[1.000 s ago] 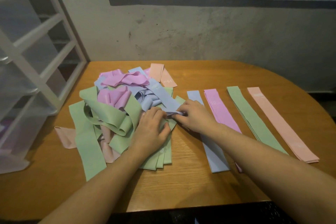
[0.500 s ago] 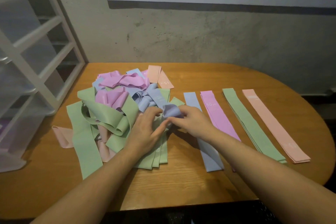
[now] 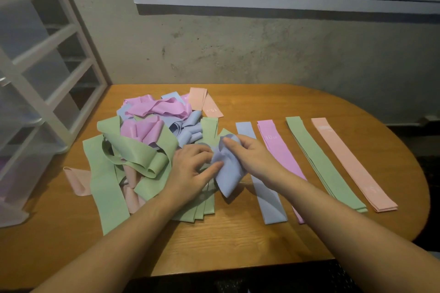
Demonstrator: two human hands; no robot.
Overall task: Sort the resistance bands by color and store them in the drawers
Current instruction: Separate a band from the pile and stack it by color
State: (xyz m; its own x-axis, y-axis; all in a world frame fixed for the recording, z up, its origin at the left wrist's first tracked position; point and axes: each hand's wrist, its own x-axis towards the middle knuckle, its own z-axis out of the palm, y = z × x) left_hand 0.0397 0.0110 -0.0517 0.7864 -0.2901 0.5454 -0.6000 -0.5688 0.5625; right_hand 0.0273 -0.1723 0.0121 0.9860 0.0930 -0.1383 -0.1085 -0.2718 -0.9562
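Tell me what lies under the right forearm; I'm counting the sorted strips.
The right forearm crosses the flat blue strip and the pink strip. Their far and near ends show; the middle stretches are covered, so any bands stacked there cannot be counted.

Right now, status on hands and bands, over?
Left hand and right hand both pinching one blue band, clear of the pile. Blue row lies flat under the right forearm. Drawers not yet loaded.

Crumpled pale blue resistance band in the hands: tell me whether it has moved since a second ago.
Yes. The crumpled pale blue resistance band, gripped by both hands, has come out of the tangled pile toward the person, now hanging beside the flat blue strip on the wooden table.
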